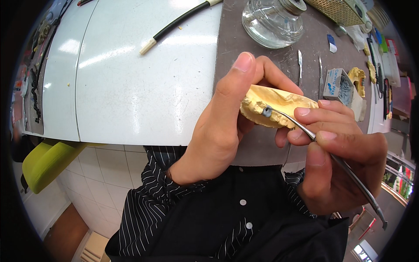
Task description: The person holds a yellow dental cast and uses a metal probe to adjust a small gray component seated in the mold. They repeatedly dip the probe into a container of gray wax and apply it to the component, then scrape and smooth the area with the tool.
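My left hand [222, 113] is closed around a yellow plaster dental model [279, 99], its thumb up along the left end and its fingers behind. A small grey-blue wax piece [266, 112] sits on one tooth of the model's near row. In my right hand [340, 153] is a double-ended metal wax carver [345, 168], pinched between thumb and fingers. Its upper tip reaches the wax piece, while the hooked lower end points down to the right. Some right fingertips rest against the model's right side.
A glass alcohol burner [273, 24] stands behind my hands. Two metal knives [300, 65] lie near a carving wax box [339, 85] holding grey-blue wax. Another yellow model [358, 78] is beside it. A black hose [181, 19] crosses the white tabletop [131, 87]; a green chair [48, 163] is at left.
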`<move>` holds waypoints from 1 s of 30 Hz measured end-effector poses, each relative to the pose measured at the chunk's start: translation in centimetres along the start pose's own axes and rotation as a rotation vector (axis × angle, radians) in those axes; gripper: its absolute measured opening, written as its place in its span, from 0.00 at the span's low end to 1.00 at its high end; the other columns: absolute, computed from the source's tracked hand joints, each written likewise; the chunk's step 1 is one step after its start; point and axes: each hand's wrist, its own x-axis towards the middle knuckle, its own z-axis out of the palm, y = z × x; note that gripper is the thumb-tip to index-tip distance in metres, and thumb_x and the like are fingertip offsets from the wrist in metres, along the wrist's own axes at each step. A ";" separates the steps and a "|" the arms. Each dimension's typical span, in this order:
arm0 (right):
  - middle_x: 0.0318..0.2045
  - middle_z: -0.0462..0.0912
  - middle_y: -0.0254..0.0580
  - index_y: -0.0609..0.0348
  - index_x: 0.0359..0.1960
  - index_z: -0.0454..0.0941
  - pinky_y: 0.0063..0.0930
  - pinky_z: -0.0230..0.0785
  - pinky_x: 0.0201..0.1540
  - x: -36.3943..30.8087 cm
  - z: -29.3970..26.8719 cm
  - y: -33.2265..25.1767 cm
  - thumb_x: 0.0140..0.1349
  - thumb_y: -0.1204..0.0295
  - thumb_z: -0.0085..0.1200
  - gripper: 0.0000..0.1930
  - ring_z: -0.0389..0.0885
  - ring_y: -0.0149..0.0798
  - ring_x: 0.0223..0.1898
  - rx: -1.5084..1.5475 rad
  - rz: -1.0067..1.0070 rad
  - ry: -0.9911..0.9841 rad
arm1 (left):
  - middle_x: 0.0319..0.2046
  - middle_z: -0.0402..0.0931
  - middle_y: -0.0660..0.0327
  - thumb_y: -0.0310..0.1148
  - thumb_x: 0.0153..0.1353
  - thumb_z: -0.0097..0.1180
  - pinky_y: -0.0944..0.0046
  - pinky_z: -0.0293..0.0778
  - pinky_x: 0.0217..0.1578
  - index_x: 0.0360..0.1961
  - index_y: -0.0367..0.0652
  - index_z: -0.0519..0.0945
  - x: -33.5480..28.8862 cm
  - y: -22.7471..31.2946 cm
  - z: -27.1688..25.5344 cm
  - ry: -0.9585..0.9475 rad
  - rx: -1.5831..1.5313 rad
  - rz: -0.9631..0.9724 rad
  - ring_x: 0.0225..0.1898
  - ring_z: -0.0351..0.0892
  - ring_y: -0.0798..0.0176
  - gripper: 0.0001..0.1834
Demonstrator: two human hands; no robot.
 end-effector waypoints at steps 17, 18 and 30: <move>0.26 0.80 0.49 0.64 0.38 0.64 0.44 0.61 0.48 0.1 0.2 0.1 0.54 0.83 0.42 0.09 0.80 0.40 0.35 0.028 0.000 0.027 | 0.29 0.74 0.56 0.59 0.61 0.18 0.68 0.67 0.39 0.34 0.35 0.71 0.0 0.2 0.0 0.003 0.024 -0.008 0.35 0.73 0.66 0.37; 0.26 0.80 0.49 0.64 0.38 0.64 0.44 0.61 0.48 0.1 0.2 0.2 0.54 0.83 0.42 0.09 0.80 0.40 0.34 0.026 -0.004 0.026 | 0.29 0.74 0.56 0.59 0.61 0.18 0.68 0.67 0.40 0.34 0.35 0.71 0.0 0.1 0.0 0.005 0.027 -0.006 0.35 0.73 0.66 0.37; 0.26 0.80 0.48 0.64 0.39 0.64 0.41 0.60 0.49 0.4 -0.2 -0.2 0.54 0.83 0.43 0.10 0.80 0.39 0.35 0.008 0.027 -0.046 | 0.31 0.74 0.55 0.60 0.60 0.18 0.68 0.68 0.40 0.34 0.35 0.70 0.0 0.2 0.0 0.008 0.050 -0.024 0.35 0.74 0.65 0.38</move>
